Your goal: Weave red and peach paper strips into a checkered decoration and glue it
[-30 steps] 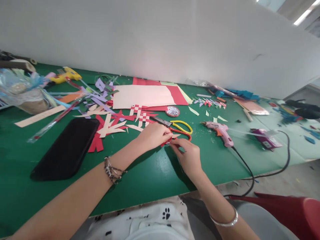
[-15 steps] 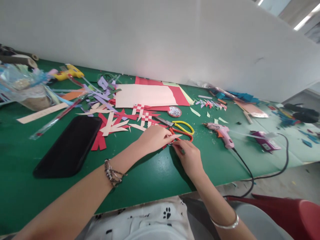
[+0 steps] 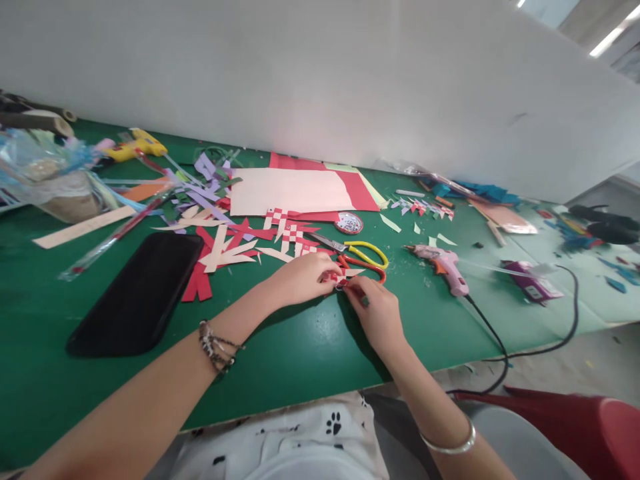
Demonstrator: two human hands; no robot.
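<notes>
Between my hands is a small red-and-white woven paper piece (image 3: 342, 275), with a pale strip sticking out to the right. My left hand (image 3: 306, 275) pinches its left side, fingers closed. On the right edge, my right hand (image 3: 376, 308) grips it between thumb and fingers. Just beyond lie scissors (image 3: 367, 253) with one yellow and one orange handle, blades pointing left. More checkered woven paper pieces (image 3: 293, 232) rest past my left hand. A round tin of small beads or pins (image 3: 349, 223) sits behind the scissors.
Red and cream paper strips (image 3: 220, 250) lie left, beside a black phone-like slab (image 3: 137, 293). Cream and red sheets (image 3: 290, 190) lie at the back. A pink glue gun (image 3: 443, 263) with trailing cord, a purple box (image 3: 533, 281) and a yellow glue gun (image 3: 136, 145) also occupy the table.
My left hand has shifted slightly left and back from the right hand, uncovering more of the checkered piece. My right hand has stayed nearly in place.
</notes>
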